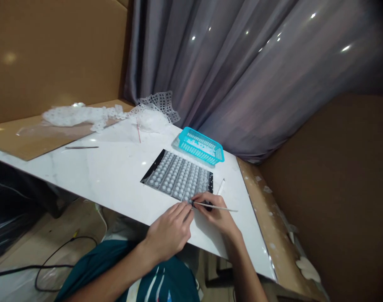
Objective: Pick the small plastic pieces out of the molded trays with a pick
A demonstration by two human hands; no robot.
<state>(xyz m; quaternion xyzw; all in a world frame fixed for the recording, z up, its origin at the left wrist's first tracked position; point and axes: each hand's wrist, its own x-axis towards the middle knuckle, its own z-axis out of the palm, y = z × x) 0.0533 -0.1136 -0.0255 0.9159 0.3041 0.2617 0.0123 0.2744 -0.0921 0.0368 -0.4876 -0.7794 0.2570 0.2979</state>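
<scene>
A black sheet (152,166) lies flat on the white table, carrying rows of small round whitish pieces (178,174). My right hand (214,212) is over its near right corner, fingers closed round a thin, pale, stick-like tool (221,207). The tool's tip points left, toward the sheet's near edge. Beside it, my left hand (172,226) has its fingers bent and pressed together at that same edge. Its fingertips almost meet those of my right hand. Whatever lies between them is too small or hidden to make out.
Behind the sheet stands a turquoise basket (202,157) with small white bits inside. A white pen-like item (221,186) lies right of the sheet. Thin metal tools (82,147), a red strip (138,131) and perforated white scrap (161,105) are farther left. Cardboard walls (53,54) flank the table.
</scene>
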